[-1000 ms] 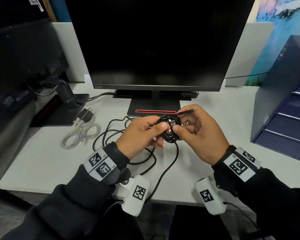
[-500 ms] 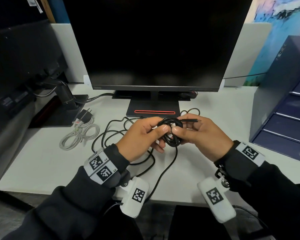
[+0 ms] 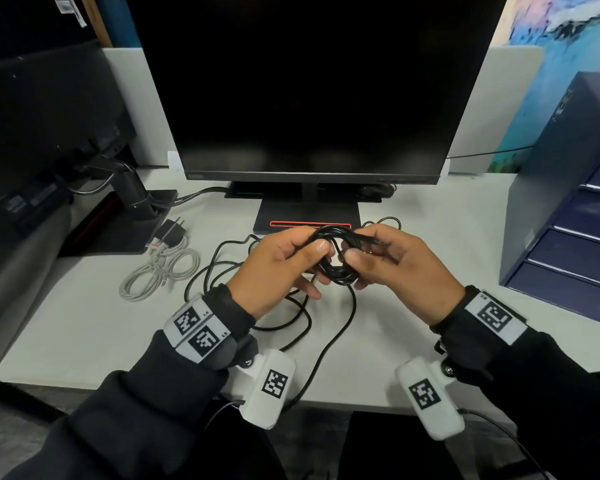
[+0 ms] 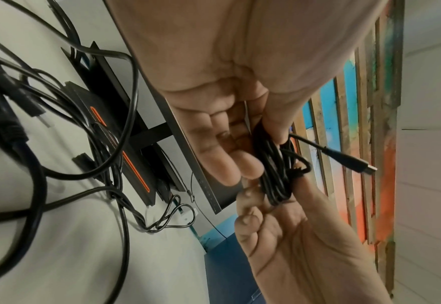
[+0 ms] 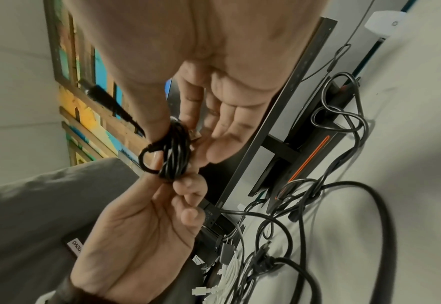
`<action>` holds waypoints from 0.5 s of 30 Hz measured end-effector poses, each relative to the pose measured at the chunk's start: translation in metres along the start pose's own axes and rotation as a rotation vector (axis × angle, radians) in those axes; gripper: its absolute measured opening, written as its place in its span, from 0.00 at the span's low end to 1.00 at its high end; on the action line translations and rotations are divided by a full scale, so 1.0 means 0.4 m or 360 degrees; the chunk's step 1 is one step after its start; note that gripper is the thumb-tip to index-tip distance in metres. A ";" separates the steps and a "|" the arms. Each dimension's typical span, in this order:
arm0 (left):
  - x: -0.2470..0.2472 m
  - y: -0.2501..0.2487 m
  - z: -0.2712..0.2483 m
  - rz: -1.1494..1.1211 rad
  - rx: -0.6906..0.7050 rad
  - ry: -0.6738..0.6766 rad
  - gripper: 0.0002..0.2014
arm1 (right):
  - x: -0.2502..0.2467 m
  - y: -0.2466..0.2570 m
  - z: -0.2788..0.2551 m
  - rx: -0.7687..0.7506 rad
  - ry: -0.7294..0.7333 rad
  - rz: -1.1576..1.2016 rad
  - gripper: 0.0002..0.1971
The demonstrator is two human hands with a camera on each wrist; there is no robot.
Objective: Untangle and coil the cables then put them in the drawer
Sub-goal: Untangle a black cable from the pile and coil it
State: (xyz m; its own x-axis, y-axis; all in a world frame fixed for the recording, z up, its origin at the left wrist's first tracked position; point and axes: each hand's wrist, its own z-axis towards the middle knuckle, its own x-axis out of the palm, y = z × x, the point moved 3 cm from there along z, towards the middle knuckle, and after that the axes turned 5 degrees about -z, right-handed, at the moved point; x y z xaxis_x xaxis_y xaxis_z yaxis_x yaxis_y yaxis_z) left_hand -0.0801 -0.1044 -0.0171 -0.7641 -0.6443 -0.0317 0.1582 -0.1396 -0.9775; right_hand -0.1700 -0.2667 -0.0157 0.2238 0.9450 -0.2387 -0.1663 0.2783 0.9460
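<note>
Since a second ago the black coil point(image 3: 336, 258) has turned between the hands and sits a little nearer the monitor stand point(image 3: 309, 216); the plug end point(image 3: 371, 240) that stuck out past the right hand point(image 3: 399, 268) now lies closer in along the top of the bundle. Judged from that: the winding is about done and the tail is being tucked or wrapped to lock the loops, with the drawer step yet to come. Left hand point(image 3: 274, 268): thumb and fingers point(image 3: 317, 245) pinch the coil's left side. Right hand: thumb and fingers pinch its right side, other fingers loosely curled. The coil is held above the desk point(image 3: 84, 323), just in front of the stand. It looks small and tight, several thin glossy loops, one small loop sticking out point(image 5: 149, 158), USB plug free point(image 4: 354, 162). More black cable point(image 3: 222, 271) lies loose and tangled on the desk in front of the stand; a white cable point(image 3: 160, 271) lies bundled to its left. Blue drawers point(image 3: 575, 237) stand to its right.
</note>
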 end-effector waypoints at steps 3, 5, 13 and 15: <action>-0.010 -0.001 0.002 0.0007 -0.0043 -0.0017 0.09 | 0.000 0.003 0.002 -0.0051 -0.0057 -0.0007 0.16; -0.014 0.002 0.004 -0.0003 -0.0079 0.0001 0.10 | -0.004 -0.003 0.004 -0.0064 -0.0130 -0.0008 0.18; -0.046 -0.008 0.005 -0.0207 -0.0101 -0.0059 0.10 | -0.036 -0.027 0.007 0.0063 -0.0155 0.0088 0.19; -0.052 -0.005 0.007 -0.0189 -0.0123 -0.0058 0.10 | -0.035 -0.031 0.007 0.0101 -0.0081 0.0125 0.14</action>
State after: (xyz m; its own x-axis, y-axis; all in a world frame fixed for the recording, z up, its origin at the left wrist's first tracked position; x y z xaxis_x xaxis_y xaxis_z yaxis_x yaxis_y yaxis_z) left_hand -0.0630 -0.0928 -0.0142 -0.7513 -0.6536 0.0913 0.0185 -0.1591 -0.9871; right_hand -0.1686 -0.2840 -0.0235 0.2611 0.9531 -0.1534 -0.1243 0.1907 0.9737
